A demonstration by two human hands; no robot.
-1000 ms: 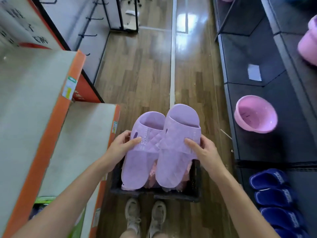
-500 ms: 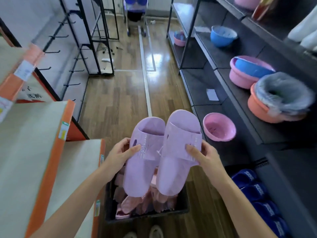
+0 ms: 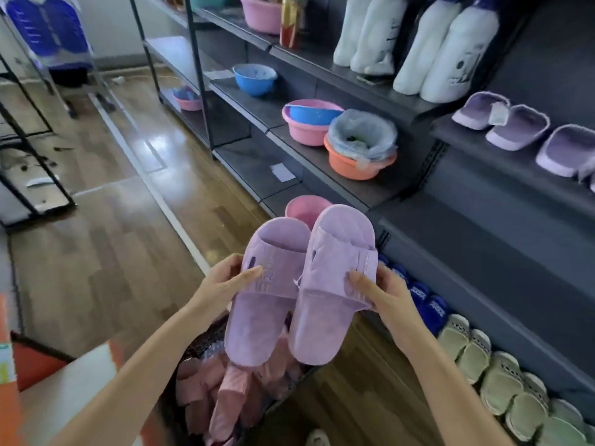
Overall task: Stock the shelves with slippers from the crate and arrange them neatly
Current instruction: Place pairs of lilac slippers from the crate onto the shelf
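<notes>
At the bottom centre of the frame, a black mesh plastic crate (image 3: 206,341) sits on the brown wooden plank floor (image 3: 112,252), with pink slippers (image 3: 225,394) heaped inside it. Just above the crate, in the lower middle, both hands hold a pair of slide slippers side by side, toes pointing up the frame and heels hanging over the crate. The left hand (image 3: 225,281) grips the left lilac slipper (image 3: 260,317) at the outer edge of its strap, thumb on top and fingers curled behind. The right hand (image 3: 391,296) grips the right lilac slipper (image 3: 325,317) the same way, thumb pressed on the strap. The two slippers touch along their inner edges.

At lower right, along the foot of the dark grey metal shelving (image 3: 483,252), a row of pale green slippers (image 3: 502,381) runs up toward dark blue slippers (image 3: 428,305). A small pink plastic bowl (image 3: 301,207) shows just behind the held pair's toes. Further up, right of centre, an orange basin (image 3: 357,164) lined with a crumpled clear bag stands beside a pink basin (image 3: 302,133) holding a blue basin (image 3: 314,112). At the right edge, shelved lilac slippers (image 3: 515,127) stand in a line, below tall white bottles (image 3: 450,49) at upper right.
</notes>
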